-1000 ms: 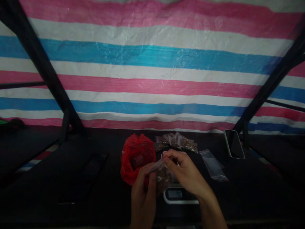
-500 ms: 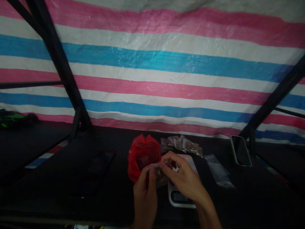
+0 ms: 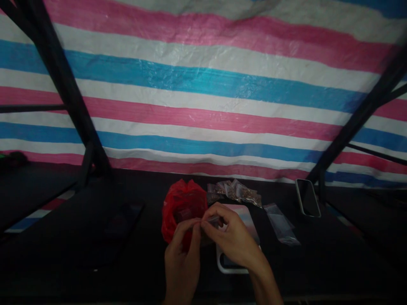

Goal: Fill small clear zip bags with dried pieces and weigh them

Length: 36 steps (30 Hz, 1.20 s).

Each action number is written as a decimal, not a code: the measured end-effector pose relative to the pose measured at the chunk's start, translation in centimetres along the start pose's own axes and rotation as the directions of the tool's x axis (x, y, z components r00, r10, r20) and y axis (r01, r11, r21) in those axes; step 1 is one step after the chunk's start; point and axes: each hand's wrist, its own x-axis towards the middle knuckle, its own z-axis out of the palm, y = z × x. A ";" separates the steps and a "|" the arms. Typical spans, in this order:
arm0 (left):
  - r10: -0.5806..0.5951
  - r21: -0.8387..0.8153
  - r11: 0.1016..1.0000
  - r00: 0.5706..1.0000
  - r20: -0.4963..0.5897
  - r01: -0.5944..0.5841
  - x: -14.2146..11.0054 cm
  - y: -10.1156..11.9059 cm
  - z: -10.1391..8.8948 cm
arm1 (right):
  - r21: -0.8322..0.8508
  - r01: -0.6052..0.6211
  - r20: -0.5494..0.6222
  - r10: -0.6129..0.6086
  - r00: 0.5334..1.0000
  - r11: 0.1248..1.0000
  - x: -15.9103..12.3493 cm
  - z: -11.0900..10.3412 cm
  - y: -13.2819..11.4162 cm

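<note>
A small clear zip-lock bag [image 3: 213, 220] is pinched at its top edge between both hands, and my fingers hide most of it. My left hand [image 3: 183, 254] grips one end with thumb and forefinger. My right hand [image 3: 230, 233] pinches the edge close beside the left fingertips. Behind the left fingers stands an open red plastic bag [image 3: 183, 199] with something dim inside. Under my right hand lies a white kitchen scale [image 3: 246, 218], its lower part partly covered.
Several small filled zip-lock bags [image 3: 237, 191] lie behind the scale. Flat clear bags [image 3: 280, 224] are to its right, then a phone [image 3: 308, 198]. A dark flat object [image 3: 124, 224] lies at left. Black frame posts [image 3: 73, 101] and a striped sheet [image 3: 206, 123] stand behind the black table.
My fingertips have come together along the bag's top edge, and less of the bag shows. The view has shifted slightly, so the table things sit further left.
</note>
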 end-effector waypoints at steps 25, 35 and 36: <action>0.290 0.305 0.911 0.957 0.004 -0.278 0.2 -1.4 -2.9 | -0.099 -0.210 -0.735 0.071 0.674 0.973 0.2 -9.3 7.8; 0.341 0.360 0.879 0.940 -0.016 -0.313 0.7 -1.1 -3.5 | -0.299 -0.696 -0.818 0.201 0.540 0.653 -5.2 -15.3 7.8; 0.344 0.365 0.877 0.939 -0.021 -0.313 0.8 -1.1 -3.5 | -0.322 -0.712 -0.795 0.230 0.561 0.624 -5.9 -15.7 8.1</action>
